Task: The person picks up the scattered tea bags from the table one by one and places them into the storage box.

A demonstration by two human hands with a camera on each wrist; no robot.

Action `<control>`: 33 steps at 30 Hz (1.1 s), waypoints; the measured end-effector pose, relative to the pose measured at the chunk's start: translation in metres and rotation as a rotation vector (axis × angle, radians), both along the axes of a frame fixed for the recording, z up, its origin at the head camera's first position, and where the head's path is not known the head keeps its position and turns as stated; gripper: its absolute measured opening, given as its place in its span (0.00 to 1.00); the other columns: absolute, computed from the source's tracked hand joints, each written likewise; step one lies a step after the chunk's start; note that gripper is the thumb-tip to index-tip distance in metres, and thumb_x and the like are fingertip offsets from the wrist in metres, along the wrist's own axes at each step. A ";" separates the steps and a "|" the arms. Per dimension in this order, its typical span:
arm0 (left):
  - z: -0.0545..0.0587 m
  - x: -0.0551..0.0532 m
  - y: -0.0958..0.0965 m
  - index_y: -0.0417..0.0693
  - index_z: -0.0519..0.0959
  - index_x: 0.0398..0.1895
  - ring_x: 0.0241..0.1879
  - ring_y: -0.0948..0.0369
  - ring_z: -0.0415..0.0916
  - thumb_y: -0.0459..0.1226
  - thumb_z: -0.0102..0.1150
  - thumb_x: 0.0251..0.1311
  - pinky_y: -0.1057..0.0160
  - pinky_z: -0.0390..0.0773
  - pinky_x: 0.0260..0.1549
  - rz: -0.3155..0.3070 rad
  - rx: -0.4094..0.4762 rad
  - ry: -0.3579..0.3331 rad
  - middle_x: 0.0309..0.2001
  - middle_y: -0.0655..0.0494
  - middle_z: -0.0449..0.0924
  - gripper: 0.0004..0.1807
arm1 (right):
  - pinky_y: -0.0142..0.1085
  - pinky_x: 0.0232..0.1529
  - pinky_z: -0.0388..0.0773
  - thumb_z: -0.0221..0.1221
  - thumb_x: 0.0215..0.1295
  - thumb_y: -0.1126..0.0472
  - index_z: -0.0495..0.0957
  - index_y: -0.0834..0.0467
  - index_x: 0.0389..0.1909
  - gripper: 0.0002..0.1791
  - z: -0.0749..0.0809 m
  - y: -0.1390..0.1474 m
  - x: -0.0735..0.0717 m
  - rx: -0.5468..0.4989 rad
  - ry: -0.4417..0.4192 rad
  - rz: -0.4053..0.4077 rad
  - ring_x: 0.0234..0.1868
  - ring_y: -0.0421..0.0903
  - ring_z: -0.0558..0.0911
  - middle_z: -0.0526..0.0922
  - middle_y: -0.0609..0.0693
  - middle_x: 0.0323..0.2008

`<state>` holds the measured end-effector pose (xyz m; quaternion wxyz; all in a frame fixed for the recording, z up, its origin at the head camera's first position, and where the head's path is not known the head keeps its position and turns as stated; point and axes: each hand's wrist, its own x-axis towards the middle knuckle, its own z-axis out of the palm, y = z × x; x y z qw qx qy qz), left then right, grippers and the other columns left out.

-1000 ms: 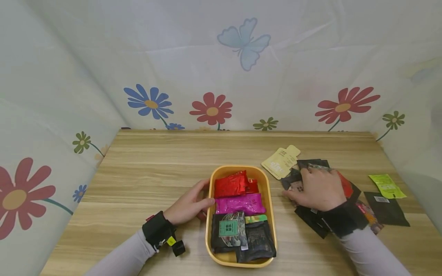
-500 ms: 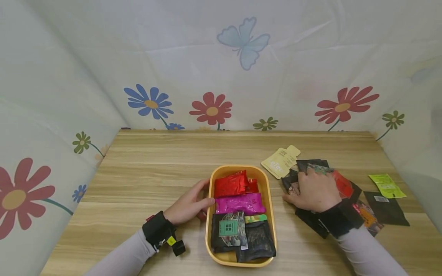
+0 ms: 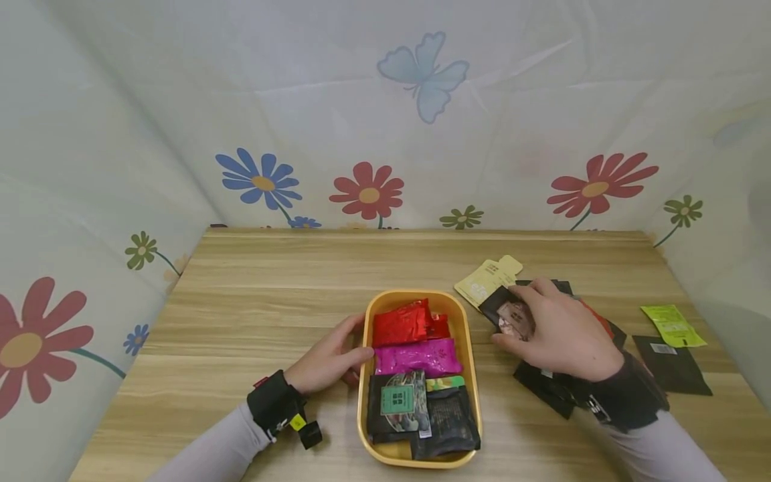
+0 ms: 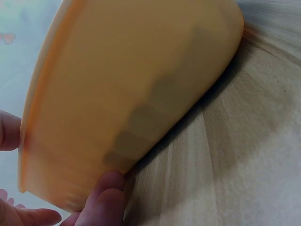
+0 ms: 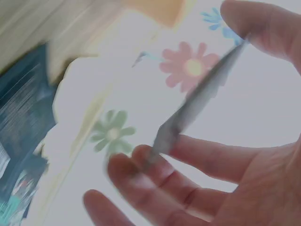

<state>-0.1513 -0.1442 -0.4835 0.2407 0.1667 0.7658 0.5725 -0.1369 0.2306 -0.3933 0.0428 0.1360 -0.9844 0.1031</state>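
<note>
My left hand (image 3: pixel 325 363) grips the left side of a yellow plastic bin (image 3: pixel 419 462), thumb over the rim and fingers along the outer wall. Inside the bin lie red foil packets (image 3: pixel 402 324), a magenta packet (image 3: pixel 417 357) and black packets (image 3: pixel 398 405). To the right of the bin, my right hand (image 3: pixel 563 329) holds a black sachet with a pinkish label (image 3: pixel 515 320) between thumb and fingers. The right wrist view shows that sachet (image 5: pixel 190 109) edge-on, its ends at the thumb and fingertips.
Pale yellow sachets (image 3: pixel 485 278) lie behind the right hand. More black packets (image 3: pixel 545 388) are spread beneath it. Farther right lie a lime-green sachet (image 3: pixel 673 326) and a black packet (image 3: pixel 673 368). Flower-printed white cloth (image 3: pixel 512 134) surrounds the wooden table (image 3: pixel 271 268).
My right hand has picked the pink-labelled black sachet from the pile; the sachet now overlaps the pale yellow ones in view. My left hand stays on the bin.
</note>
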 end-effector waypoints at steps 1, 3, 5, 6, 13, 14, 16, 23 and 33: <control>0.000 0.000 0.000 0.54 0.54 0.78 0.31 0.52 0.83 0.44 0.55 0.68 0.52 0.84 0.28 -0.001 -0.001 0.001 0.71 0.49 0.62 0.38 | 0.41 0.30 0.76 0.53 0.44 0.17 0.76 0.62 0.62 0.58 0.003 -0.003 0.003 -0.019 0.013 0.017 0.34 0.47 0.75 0.75 0.57 0.48; 0.001 0.000 0.000 0.54 0.54 0.79 0.31 0.52 0.83 0.44 0.55 0.68 0.52 0.84 0.28 -0.002 -0.004 0.002 0.71 0.49 0.62 0.38 | 0.39 0.32 0.77 0.55 0.46 0.19 0.77 0.59 0.62 0.54 0.007 -0.010 0.009 -0.061 0.051 0.057 0.38 0.46 0.75 0.76 0.54 0.50; 0.001 0.000 0.000 0.55 0.54 0.78 0.32 0.52 0.83 0.44 0.55 0.68 0.52 0.84 0.28 -0.003 -0.006 0.002 0.71 0.49 0.62 0.38 | 0.38 0.34 0.77 0.60 0.47 0.23 0.78 0.57 0.60 0.49 0.010 -0.018 0.014 -0.112 0.092 0.113 0.40 0.44 0.74 0.76 0.50 0.50; 0.001 0.000 0.000 0.55 0.54 0.79 0.31 0.52 0.83 0.44 0.55 0.68 0.52 0.84 0.28 -0.003 -0.005 0.002 0.71 0.49 0.62 0.38 | 0.37 0.35 0.78 0.63 0.47 0.26 0.79 0.56 0.60 0.47 0.011 -0.021 0.017 -0.139 0.114 0.147 0.42 0.43 0.74 0.76 0.47 0.51; -0.001 0.000 0.000 0.55 0.54 0.78 0.31 0.52 0.83 0.44 0.55 0.68 0.52 0.84 0.27 -0.001 0.000 0.004 0.71 0.49 0.62 0.37 | 0.38 0.51 0.79 0.69 0.49 0.35 0.79 0.49 0.60 0.38 0.013 -0.042 0.038 -0.277 0.202 0.387 0.56 0.35 0.71 0.73 0.39 0.59; -0.001 0.000 0.000 0.55 0.54 0.78 0.31 0.52 0.83 0.44 0.55 0.68 0.52 0.84 0.27 -0.002 0.002 0.005 0.71 0.49 0.62 0.38 | 0.38 0.53 0.79 0.69 0.49 0.35 0.79 0.48 0.61 0.38 0.013 -0.045 0.041 -0.295 0.202 0.412 0.58 0.35 0.70 0.72 0.38 0.61; -0.002 0.000 -0.001 0.55 0.54 0.78 0.31 0.52 0.83 0.44 0.55 0.68 0.52 0.84 0.27 -0.003 0.004 0.007 0.71 0.49 0.62 0.38 | 0.38 0.55 0.78 0.69 0.50 0.36 0.79 0.47 0.61 0.37 0.013 -0.050 0.046 -0.319 0.205 0.449 0.60 0.34 0.69 0.72 0.37 0.62; -0.001 -0.001 0.000 0.54 0.54 0.78 0.31 0.51 0.83 0.43 0.54 0.68 0.51 0.84 0.27 -0.008 0.014 0.005 0.71 0.48 0.62 0.37 | 0.48 0.59 0.76 0.68 0.47 0.31 0.68 0.41 0.72 0.48 0.012 -0.059 0.057 -0.291 0.096 0.538 0.67 0.40 0.66 0.64 0.39 0.71; 0.001 0.000 0.000 0.54 0.54 0.78 0.32 0.52 0.83 0.45 0.55 0.68 0.52 0.84 0.27 0.001 -0.005 0.010 0.71 0.49 0.62 0.38 | 0.61 0.61 0.70 0.66 0.41 0.25 0.51 0.39 0.80 0.63 0.010 -0.037 0.039 -0.169 0.035 0.447 0.75 0.49 0.57 0.49 0.45 0.79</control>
